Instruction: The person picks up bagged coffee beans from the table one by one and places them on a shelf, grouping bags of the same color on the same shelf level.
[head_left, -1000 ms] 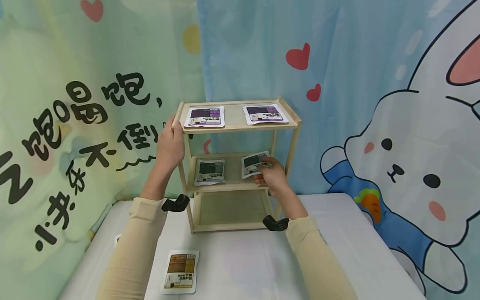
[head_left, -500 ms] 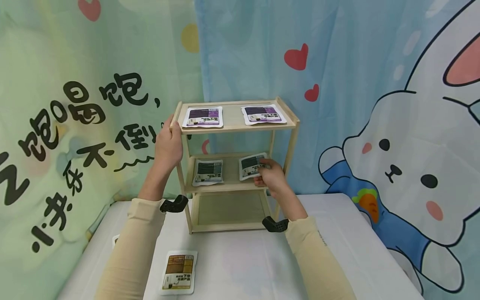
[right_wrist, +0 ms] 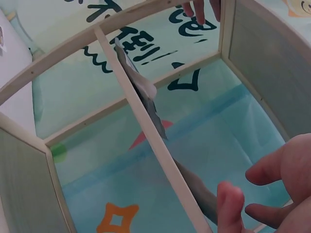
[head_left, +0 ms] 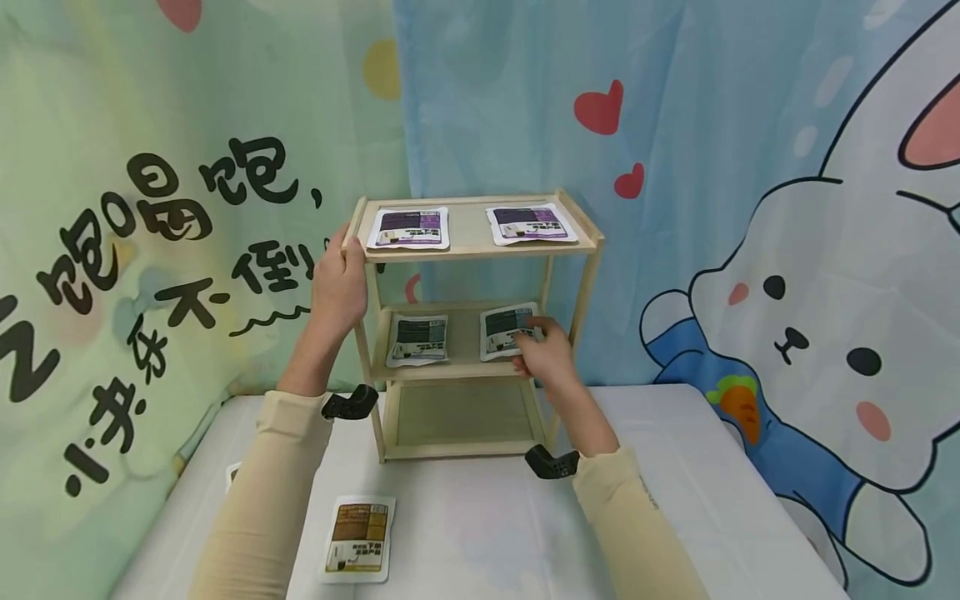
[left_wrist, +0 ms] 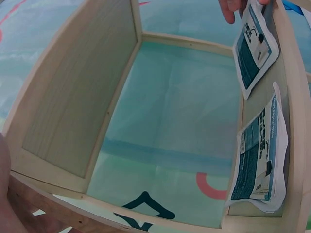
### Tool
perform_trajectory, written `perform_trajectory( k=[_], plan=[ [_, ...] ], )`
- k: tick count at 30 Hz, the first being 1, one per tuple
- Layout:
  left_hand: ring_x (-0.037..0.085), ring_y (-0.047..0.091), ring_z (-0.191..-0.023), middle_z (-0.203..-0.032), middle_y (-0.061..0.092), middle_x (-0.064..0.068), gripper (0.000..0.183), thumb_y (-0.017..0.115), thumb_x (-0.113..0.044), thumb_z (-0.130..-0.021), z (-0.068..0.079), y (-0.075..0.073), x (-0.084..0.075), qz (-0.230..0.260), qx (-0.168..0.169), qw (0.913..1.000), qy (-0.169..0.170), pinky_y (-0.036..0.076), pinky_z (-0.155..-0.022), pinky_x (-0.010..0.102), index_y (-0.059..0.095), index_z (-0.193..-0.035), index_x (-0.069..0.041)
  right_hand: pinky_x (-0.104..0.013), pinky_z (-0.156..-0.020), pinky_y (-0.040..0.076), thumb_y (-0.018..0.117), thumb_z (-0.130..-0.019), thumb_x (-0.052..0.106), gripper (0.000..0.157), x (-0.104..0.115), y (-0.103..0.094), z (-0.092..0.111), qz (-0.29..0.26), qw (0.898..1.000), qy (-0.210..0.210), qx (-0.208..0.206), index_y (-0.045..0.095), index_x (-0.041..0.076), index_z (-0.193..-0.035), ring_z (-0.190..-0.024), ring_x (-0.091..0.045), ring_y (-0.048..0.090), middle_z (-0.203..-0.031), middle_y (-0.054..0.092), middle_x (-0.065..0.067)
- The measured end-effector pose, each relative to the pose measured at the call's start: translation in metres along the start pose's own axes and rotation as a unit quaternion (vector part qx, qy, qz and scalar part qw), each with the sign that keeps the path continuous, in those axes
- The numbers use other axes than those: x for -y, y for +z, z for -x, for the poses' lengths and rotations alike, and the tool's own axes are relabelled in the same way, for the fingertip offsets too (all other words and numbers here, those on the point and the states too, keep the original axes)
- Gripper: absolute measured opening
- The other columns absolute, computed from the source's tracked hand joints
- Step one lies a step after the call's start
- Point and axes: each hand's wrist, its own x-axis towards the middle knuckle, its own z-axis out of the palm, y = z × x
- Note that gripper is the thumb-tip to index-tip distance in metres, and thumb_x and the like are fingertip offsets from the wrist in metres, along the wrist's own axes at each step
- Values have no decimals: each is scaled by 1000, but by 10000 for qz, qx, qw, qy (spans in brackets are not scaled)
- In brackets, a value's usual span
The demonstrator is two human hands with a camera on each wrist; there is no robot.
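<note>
A small wooden shelf rack [head_left: 468,252] stands on the table. My left hand [head_left: 339,283] grips the left end of its top board; its fingers [right_wrist: 200,10] show at that corner in the right wrist view. My right hand [head_left: 550,354] is at the right edge of a dark green and white pouch [head_left: 504,335] lying on the middle shelf. In the right wrist view the fingers of this hand [right_wrist: 262,179] are spread, with nothing between them. A matching pouch [left_wrist: 257,155] lies to the left on the same shelf.
Two purple and white pouches [head_left: 408,228] lie on the top board. The bottom shelf [head_left: 461,417] sits near table level. A brown and white pouch [head_left: 360,537] lies on the white table [head_left: 465,517] in front, and a white edge of something [head_left: 231,475] shows beside the left sleeve.
The right pouch has come down flat onto the middle shelf from a tilted hold, and the right hand's fingers have loosened from it. The left hand keeps its grip on the rack.
</note>
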Motion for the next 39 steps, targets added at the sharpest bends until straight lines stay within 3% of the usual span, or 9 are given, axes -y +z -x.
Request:
perform_trajectory(
  k=[6,8,11,14,21,28,35,39],
  plan=[
    [35,51,-116,-140,47,23,53,27,-33,-105,1,-1,0,-10,68,10000,-66,42,-91,52,34,-151,-7,-29,-63,48,51,-99,12,55,-4,5,6,-43,9998,-122,-174,31,4,-149,-71,-20,59,-115,51,-24],
    [35,50,-116,-140,47,23,53,28,-33,-105,1,-1,0,-21,62,10000,-58,42,-91,52,34,-151,-7,-28,-61,47,52,-98,12,55,-6,7,7,-2,9994,-189,-274,32,4,-149,-71,-21,58,-124,48,-25],
    [34,51,-116,-140,47,22,52,28,-32,-105,1,-2,1,-34,22,10000,-38,43,-91,51,34,-151,-7,-26,-62,46,53,-97,13,54,-7,9,9,180,9987,-282,-383,35,3,-147,-71,-19,58,-143,32,-23],
    [33,51,-116,-141,47,22,53,28,-33,-105,0,-3,1,-20,-7,10000,-20,43,-91,51,34,-151,-7,-26,-62,45,53,-98,14,52,-7,11,11,243,9985,-333,-373,37,3,-146,-70,-16,57,-151,19,-21],
    [32,50,-119,-142,47,20,53,27,-33,-105,-2,-4,-2,-28,13,10000,29,42,-93,50,34,-151,-7,-24,-59,42,52,-99,11,44,-5,11,23,14,9983,-518,-248,43,0,-140,-87,-25,57,-138,41,-19],
    [32,50,-116,-141,47,20,54,27,-34,-105,-5,-4,-5,-103,129,9999,49,42,-92,49,33,-151,-7,-23,-55,41,52,-98,7,31,-16,16,49,-532,9957,-739,-183,53,-3,-128,-75,-12,55,-124,48,-13],
    [35,52,-112,-142,45,21,54,26,-33,-106,-5,-6,-5,-205,341,9992,12,43,-90,50,30,-152,-6,-22,-54,42,55,-98,7,19,-40,30,71,-781,9952,-502,-321,59,2,-116,-75,-17,57,-111,56,-12],
    [34,50,-117,-144,43,22,55,25,-33,-106,-5,-9,-2,-281,487,9984,13,42,-92,50,27,-153,-5,-22,-51,42,57,-98,7,16,-58,44,81,-797,9959,-392,-168,60,1,-111,-71,-17,56,-103,57,-11]
  ],
)
